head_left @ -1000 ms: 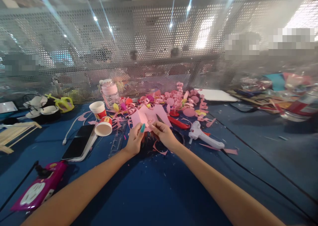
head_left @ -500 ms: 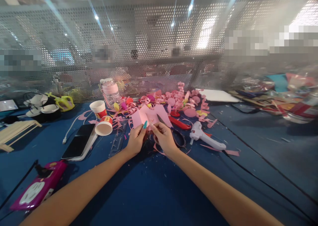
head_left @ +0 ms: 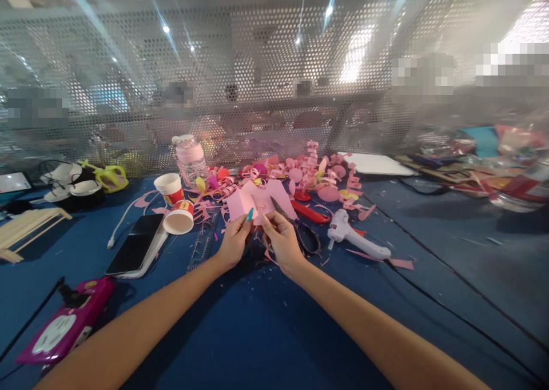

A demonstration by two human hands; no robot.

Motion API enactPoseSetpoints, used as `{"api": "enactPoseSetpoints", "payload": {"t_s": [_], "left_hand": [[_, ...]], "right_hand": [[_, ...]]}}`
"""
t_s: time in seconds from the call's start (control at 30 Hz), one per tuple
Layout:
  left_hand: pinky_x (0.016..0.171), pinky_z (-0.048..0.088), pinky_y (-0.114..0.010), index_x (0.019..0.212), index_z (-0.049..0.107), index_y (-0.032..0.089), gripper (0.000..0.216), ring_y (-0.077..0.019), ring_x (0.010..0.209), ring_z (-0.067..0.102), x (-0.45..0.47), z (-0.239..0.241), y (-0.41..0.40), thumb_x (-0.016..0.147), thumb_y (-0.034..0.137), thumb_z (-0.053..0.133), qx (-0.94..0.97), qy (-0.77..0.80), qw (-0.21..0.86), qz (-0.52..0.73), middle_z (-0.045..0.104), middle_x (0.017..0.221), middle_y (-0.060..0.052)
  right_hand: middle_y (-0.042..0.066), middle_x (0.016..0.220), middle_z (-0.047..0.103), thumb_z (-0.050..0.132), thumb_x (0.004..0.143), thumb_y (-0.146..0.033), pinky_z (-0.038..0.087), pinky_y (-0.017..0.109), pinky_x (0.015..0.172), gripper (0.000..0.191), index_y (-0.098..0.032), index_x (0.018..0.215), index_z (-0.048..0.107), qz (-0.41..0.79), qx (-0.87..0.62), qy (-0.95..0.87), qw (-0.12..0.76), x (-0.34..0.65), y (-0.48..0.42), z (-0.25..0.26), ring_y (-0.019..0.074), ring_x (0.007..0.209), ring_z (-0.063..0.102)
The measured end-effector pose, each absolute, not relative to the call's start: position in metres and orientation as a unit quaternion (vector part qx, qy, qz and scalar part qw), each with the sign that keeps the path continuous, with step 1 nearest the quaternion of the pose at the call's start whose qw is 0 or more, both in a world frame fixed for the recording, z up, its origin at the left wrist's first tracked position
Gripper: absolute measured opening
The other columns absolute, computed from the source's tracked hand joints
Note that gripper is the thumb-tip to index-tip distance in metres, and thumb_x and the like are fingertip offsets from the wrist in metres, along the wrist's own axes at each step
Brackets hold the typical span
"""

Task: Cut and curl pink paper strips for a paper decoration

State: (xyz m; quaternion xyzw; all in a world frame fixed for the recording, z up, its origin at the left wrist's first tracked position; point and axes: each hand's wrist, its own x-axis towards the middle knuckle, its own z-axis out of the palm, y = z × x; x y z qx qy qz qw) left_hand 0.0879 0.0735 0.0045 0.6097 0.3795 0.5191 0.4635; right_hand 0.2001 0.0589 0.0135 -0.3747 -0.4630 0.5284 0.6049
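Observation:
Above the blue table my left hand (head_left: 234,242) and my right hand (head_left: 283,242) are close together, fingers bent and tips pinched. A teal tip, apparently a fingernail, shows on the left thumb. Whatever is held between the fingertips is too small to make out. Just behind them is a creased sheet of pink paper (head_left: 281,194), partly covered by the fingers; whether they touch it I cannot tell. Dark-handled scissors (head_left: 315,244) lie beside my right hand, blades over the paper. A clear ruler (head_left: 201,244) is to the left of my left hand.
Pink paper cutouts and curls (head_left: 295,175) are heaped behind the hands. A red cutter (head_left: 313,213) and a white glue gun (head_left: 358,238) with a black cord lie right. Left are paper cups (head_left: 179,221), a phone (head_left: 135,246), a bottle (head_left: 191,155) and a magenta power strip (head_left: 68,321).
My right hand's fingers have shifted slightly, with the thumb more upright. My left hand has hardly moved, and the things on the table are where they were.

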Motion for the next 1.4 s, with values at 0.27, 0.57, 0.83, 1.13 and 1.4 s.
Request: {"api": "enactPoseSetpoints", "payload": {"t_s": [0.27, 0.57, 0.83, 1.13, 1.4], "left_hand": [[0.040, 0.021, -0.021, 0.070, 0.047, 0.016, 0.041, -0.0062, 0.041, 0.027, 0.087, -0.001, 0.077, 0.079, 0.056, 0.046, 0.620, 0.358, 0.488, 0.500, 0.032, 0.049, 0.007], [0.044, 0.026, -0.020, 0.079, 0.052, 0.015, 0.039, -0.0076, 0.048, 0.031, 0.084, 0.001, 0.077, 0.083, 0.052, 0.041, 0.674, 0.356, 0.432, 0.482, 0.035, 0.055, 0.006], [0.047, 0.026, -0.021, 0.067, 0.046, 0.016, 0.037, -0.0082, 0.050, 0.031, 0.082, 0.003, 0.075, 0.086, 0.047, 0.039, 0.722, 0.350, 0.353, 0.481, 0.034, 0.054, 0.006], [0.047, 0.025, -0.021, 0.061, 0.041, 0.016, 0.037, -0.0075, 0.049, 0.032, 0.083, 0.005, 0.074, 0.085, 0.045, 0.043, 0.715, 0.365, 0.343, 0.488, 0.034, 0.052, 0.006], [0.044, 0.026, -0.019, 0.063, 0.044, 0.016, 0.036, -0.0066, 0.044, 0.033, 0.082, 0.004, 0.074, 0.085, 0.044, 0.043, 0.701, 0.373, 0.370, 0.482, 0.036, 0.048, 0.007]], "right_hand": [[-0.010, 0.046, 0.037, 0.064, 0.068, -0.046, 0.020, 0.017, 0.034, 0.033, -0.019, 0.066, 0.046, 0.577, -0.323, -0.429, 0.615, 0.199, 0.060, 0.013, 0.0024, 0.034, 0.024], [-0.010, 0.043, 0.040, 0.063, 0.068, -0.048, 0.017, 0.016, 0.034, 0.035, -0.018, 0.064, 0.045, 0.624, -0.320, -0.428, 0.570, 0.200, 0.060, 0.016, 0.0021, 0.033, 0.024], [-0.011, 0.041, 0.029, 0.063, 0.065, -0.052, 0.012, 0.019, 0.034, 0.041, -0.020, 0.061, 0.038, 0.602, -0.325, -0.494, 0.537, 0.201, 0.062, 0.015, 0.0032, 0.033, 0.021], [-0.008, 0.049, 0.031, 0.059, 0.068, -0.052, 0.015, 0.022, 0.041, 0.036, -0.018, 0.070, 0.050, 0.565, -0.316, -0.556, 0.521, 0.201, 0.068, 0.005, 0.0054, 0.042, 0.022], [-0.008, 0.050, 0.028, 0.047, 0.076, -0.058, 0.016, 0.023, 0.040, 0.040, -0.019, 0.066, 0.042, 0.516, -0.348, -0.559, 0.548, 0.203, 0.064, 0.006, 0.0064, 0.042, 0.022]]}}
